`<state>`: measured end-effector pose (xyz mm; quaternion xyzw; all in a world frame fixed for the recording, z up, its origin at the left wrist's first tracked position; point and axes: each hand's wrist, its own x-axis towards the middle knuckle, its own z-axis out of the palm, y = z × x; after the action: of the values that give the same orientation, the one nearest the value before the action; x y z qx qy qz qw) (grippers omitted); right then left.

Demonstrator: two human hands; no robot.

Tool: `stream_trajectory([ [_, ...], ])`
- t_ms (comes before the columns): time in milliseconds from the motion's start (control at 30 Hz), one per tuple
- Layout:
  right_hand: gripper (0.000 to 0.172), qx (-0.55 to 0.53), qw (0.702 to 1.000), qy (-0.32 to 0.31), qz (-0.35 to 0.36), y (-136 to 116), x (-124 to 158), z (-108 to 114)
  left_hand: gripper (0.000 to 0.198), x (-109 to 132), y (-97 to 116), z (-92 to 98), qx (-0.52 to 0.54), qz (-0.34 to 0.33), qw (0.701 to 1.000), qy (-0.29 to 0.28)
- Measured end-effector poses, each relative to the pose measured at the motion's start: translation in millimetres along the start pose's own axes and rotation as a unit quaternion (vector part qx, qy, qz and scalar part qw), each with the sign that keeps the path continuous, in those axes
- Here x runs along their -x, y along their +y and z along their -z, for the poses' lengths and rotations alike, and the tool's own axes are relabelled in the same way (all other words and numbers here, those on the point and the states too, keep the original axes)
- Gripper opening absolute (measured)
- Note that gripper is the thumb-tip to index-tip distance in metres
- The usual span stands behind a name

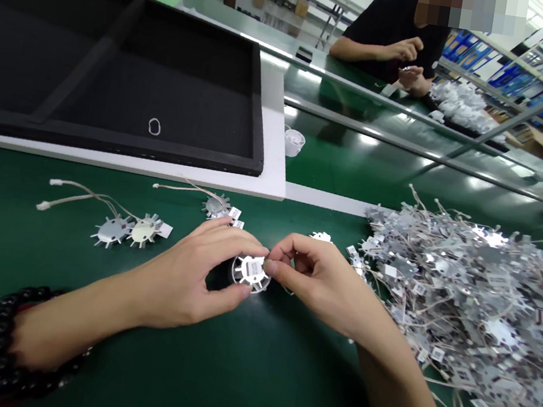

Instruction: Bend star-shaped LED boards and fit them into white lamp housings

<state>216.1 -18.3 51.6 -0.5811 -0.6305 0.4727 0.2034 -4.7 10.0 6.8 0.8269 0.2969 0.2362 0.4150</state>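
Observation:
A small round white housing (266,286) rests on the green tabletop, with a silvery spoked disc (243,271) bearing a white label lying in its top. Thumb and fingers of my left hand (195,274) grip the housing from the left side. My right hand (321,278) pinches at the disc's right edge with thumb and forefinger; what exactly lies between the fingertips is hidden. Left of my hands lie two spoked discs with wires, a grey one (112,231) and a cream one (144,231). Another spoked disc (215,206) sits just beyond my left hand.
A large heap of wired spoked discs (469,305) covers the right side. A black-lined tray (207,87) with a pale ring (154,126) stands at the back left. Near it is a white cup (294,142). A co-worker (391,32) handles something across the bench.

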Motion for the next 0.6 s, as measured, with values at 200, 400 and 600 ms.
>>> stream_trajectory([
  [200, 0.013, -0.001, 1.000, -0.001, -0.001, -1.0, 0.9, 0.1, 0.032, -1.3, 4.5, 1.0, 0.000, 0.016, 1.000, 0.003],
  [400, 0.014, 0.007, 1.000, -0.004, 0.005, -1.5, 0.5, -1.4, 0.029, -3.1, 6.7, 2.5, 0.000, 0.035, 0.999, -0.006],
  [600, 0.013, 0.042, 0.999, -0.007, 0.007, -3.8, 3.9, 2.8, 0.028, -2.8, 6.9, 3.1, 0.003, 0.045, 0.999, -0.013],
])
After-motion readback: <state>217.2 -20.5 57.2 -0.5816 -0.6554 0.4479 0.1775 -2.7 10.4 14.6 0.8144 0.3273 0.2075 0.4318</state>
